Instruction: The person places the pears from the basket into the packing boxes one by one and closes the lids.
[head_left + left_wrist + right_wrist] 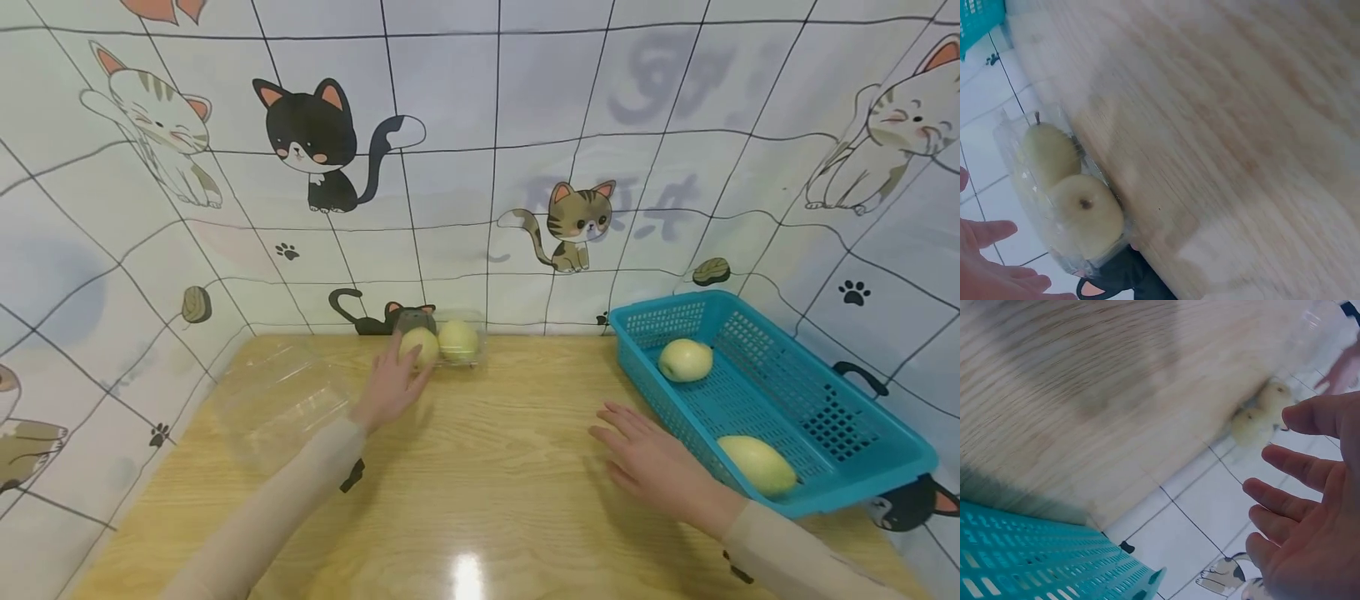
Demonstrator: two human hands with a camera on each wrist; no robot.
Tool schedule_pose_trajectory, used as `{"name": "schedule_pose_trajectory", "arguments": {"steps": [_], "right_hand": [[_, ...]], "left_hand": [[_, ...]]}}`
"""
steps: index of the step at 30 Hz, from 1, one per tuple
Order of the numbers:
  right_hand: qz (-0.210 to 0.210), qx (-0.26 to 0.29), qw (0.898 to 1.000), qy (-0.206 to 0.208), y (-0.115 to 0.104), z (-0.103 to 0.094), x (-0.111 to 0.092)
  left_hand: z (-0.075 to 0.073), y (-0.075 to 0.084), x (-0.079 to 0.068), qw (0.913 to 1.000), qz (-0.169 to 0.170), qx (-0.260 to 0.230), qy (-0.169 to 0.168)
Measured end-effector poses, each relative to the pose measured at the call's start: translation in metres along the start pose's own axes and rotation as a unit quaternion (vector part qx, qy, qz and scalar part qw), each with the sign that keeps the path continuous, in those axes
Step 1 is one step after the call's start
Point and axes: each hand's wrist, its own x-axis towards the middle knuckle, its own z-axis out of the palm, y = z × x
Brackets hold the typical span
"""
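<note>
Two pale yellow pears [458, 342] sit side by side in a small clear plastic container [1094, 265] against the back wall. My left hand [392, 382] is over the front of the left pear [1088, 215], fingers spread. In the left wrist view a gap shows between those fingers and the container. My right hand [660, 467] hovers beside the near left side of a blue basket [825, 492], its fingers [1279, 497] loosely extended and holding nothing. Inside the basket lie a pear [686, 360] and another pale yellow fruit [757, 464], partly hidden by the rim.
A larger transparent plastic container [288, 400] stands on the left of the wooden table [487, 467]. White sheeting [450, 183] with cat drawings and grid lines encloses the table at the back and both sides. The basket has a black handle [860, 377].
</note>
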Motion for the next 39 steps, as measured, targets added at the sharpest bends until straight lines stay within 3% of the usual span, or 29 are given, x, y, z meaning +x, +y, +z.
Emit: {"name": "schedule_pose_trajectory", "arguments": {"steps": [9,14,17,22,26,32,39], "right_hand": [[0.028,0.054,0.998,0.023,0.001,-0.020,-0.013],[0.064,0.064,0.996,0.009,0.009,-0.025,-0.022],[0.085,0.081,0.993,0.001,0.013,-0.026,-0.027],[0.106,0.099,0.989,-0.006,0.019,-0.027,-0.035],[0.113,0.106,0.988,-0.002,0.024,-0.029,-0.041],[0.109,0.107,0.988,0.005,0.028,-0.033,-0.043],[0.117,0.101,0.988,0.001,0.032,-0.044,-0.038]], "left_hand": [[-0.002,0.008,-0.038,0.9954,0.093,-0.002,0.023],[-0.005,0.017,-0.060,0.9909,0.130,0.026,0.027],[-0.009,0.018,-0.072,0.9905,0.129,0.034,0.031],[-0.018,0.011,-0.092,0.9917,0.116,0.006,0.055],[-0.034,0.004,-0.104,0.9916,0.104,0.008,0.076],[-0.058,-0.011,-0.114,0.9888,0.083,0.057,0.111],[-0.066,-0.031,-0.121,0.9879,0.058,0.079,0.121]]}}
